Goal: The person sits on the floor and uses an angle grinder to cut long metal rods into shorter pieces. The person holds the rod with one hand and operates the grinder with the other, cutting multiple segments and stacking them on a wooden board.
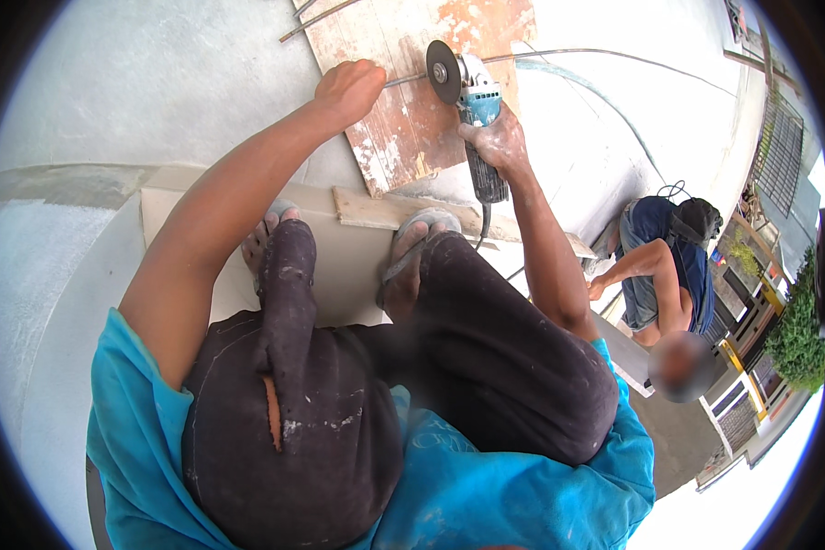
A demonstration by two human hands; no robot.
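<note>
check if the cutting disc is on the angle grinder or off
On: the dark cutting disc sits fitted at the head of the angle grinder, which the right hand grips. Whether it is spinning, I cannot tell.

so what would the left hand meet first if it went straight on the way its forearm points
Probably the worn wooden board: the left hand points across it, up and to the right, though its height above is unclear. The cutting disc seems just right of that line.
</note>
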